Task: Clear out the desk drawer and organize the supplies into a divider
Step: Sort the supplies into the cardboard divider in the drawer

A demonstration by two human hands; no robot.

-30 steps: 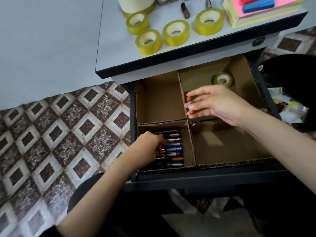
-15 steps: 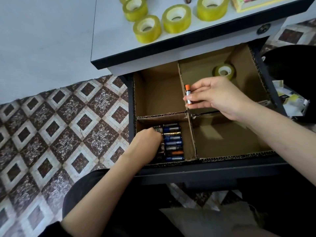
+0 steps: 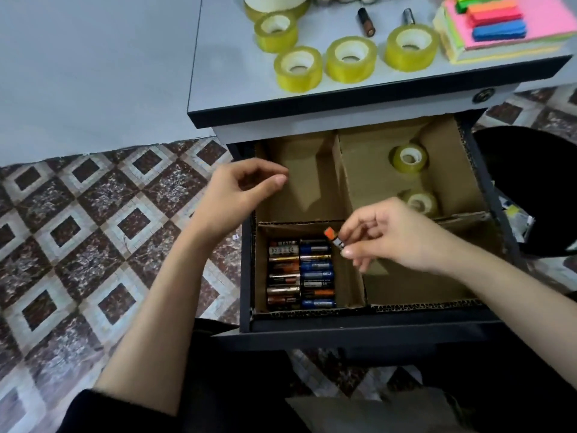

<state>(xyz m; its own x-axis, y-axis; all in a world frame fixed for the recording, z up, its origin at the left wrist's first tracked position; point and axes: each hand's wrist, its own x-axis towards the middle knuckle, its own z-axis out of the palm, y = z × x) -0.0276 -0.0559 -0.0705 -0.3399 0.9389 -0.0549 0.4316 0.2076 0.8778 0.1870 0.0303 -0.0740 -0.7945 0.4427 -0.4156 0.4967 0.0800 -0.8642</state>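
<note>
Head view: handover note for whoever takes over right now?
Left hand: loosely curled, empty, over the black drawer's left edge.
Right hand: pinches an orange-tipped battery above the near-left cell of the brown cardboard divider.
Done: two rows of batteries in that cell; two yellow tape rolls far right.
Left: drop this battery; then the grey desk's loose batteries, spare tape rolls, colourful sticky-note stack.

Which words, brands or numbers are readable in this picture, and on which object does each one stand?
No text can be read with certainty.
drawer batteries, near-left compartment: printed labels, too blurred to read.
held battery, pinched by the right hand: too small and blurred.
desk batteries: too small.
tape rolls and sticky notes: no print visible.
</note>
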